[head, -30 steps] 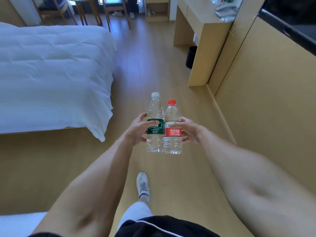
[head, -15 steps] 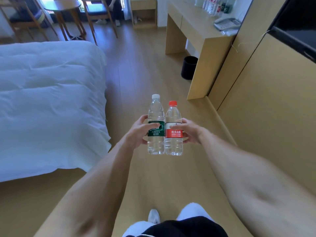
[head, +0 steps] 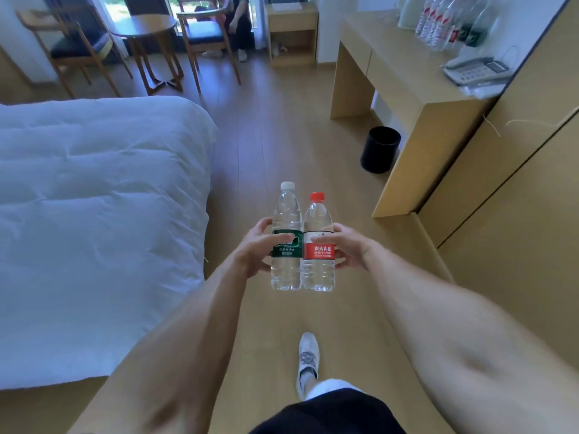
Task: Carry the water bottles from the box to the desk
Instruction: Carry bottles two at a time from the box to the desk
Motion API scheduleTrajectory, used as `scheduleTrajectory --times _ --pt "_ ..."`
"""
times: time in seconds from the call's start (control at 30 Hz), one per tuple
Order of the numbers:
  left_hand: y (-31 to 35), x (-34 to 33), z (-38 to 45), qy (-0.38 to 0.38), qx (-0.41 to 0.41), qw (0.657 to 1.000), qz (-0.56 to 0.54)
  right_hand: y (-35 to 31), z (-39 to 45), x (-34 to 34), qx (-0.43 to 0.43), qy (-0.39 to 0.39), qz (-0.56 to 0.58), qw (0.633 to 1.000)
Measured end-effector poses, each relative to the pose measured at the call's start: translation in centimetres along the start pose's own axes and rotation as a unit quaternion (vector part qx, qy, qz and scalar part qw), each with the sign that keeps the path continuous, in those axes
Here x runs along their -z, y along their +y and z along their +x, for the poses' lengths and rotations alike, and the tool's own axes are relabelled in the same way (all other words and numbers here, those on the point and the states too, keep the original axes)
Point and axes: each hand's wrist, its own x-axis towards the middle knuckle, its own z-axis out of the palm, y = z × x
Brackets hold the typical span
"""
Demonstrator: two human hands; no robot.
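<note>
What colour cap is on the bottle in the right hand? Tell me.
Red cap, clearest in the head view.

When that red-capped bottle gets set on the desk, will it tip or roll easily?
The red-capped bottle looks full, so probably heavy for its size and steady upright. Tall and narrow, it may tip if nudged; round, it would likely roll then. The right hand grips its label.

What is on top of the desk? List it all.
On the desk stand a row of water bottles at the far end, a pale jug-like thing beside them, and a telephone nearer. The wall panel's edge hides the desk's right side.
</note>
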Motion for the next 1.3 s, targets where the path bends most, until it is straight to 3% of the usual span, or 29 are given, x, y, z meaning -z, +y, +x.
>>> scheduleTrajectory --times 0.27,0.57,0.83,1.3 --pt "10.5 3.0 12.0 0.02 -0.011 1.0 -0.017 -11.9 12.3 3.8 0.008 -0.028 -0.005 1.0" --pt "17.8 5.7 23.3 0.011 -0.017 1.0 -0.021 -20.3 22.6 6.6 0.008 -0.019 -0.001 1.0" --pt "25.5 10.0 36.8 -0.013 -0.038 0.999 0.012 -28.7 33.2 8.5 0.017 0.028 0.02 0.999" --pt "41.3 14.9 57.6 -0.118 -0.052 0.989 0.072 -42.8 48.8 12.5 0.019 0.128 0.104 0.986"
